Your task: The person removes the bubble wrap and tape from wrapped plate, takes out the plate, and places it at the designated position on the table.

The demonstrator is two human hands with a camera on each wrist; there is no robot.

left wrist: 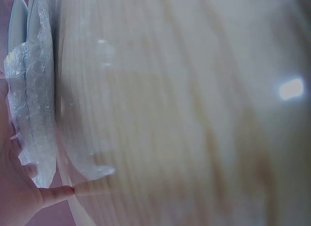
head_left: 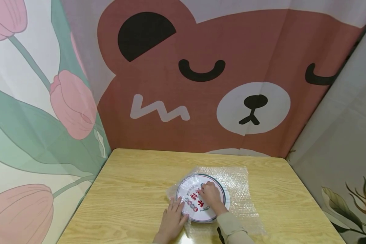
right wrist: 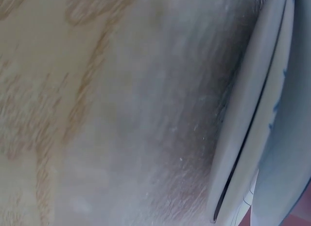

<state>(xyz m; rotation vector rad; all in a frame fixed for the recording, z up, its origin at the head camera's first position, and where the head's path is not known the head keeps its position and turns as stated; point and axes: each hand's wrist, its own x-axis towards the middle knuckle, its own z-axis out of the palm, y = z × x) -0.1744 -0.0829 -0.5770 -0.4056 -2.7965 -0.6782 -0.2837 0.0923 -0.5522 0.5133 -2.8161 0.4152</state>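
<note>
A stack of plates lies on a sheet of bubble wrap (head_left: 239, 183). The top plate (head_left: 189, 186) is white with a dark rim, red characters and small round pictures. Under it, the edge of a plate with a grid pattern (head_left: 227, 200) shows at the right. My left hand (head_left: 172, 217) rests at the stack's near left edge, fingers extended against bubble wrap (left wrist: 36, 99) that covers the plate edges. My right hand (head_left: 211, 195) touches the top plate's face with bent fingers; whether it pinches anything is hidden. Stacked plate edges (right wrist: 252, 104) stand close to the right wrist camera.
The wooden table (head_left: 134, 183) runs out to both sides of the wrap. A curtain with a bear face (head_left: 158, 78) hangs behind its far edge. A tulip-print curtain (head_left: 33, 135) is at the left, a pale one (head_left: 338, 142) at the right.
</note>
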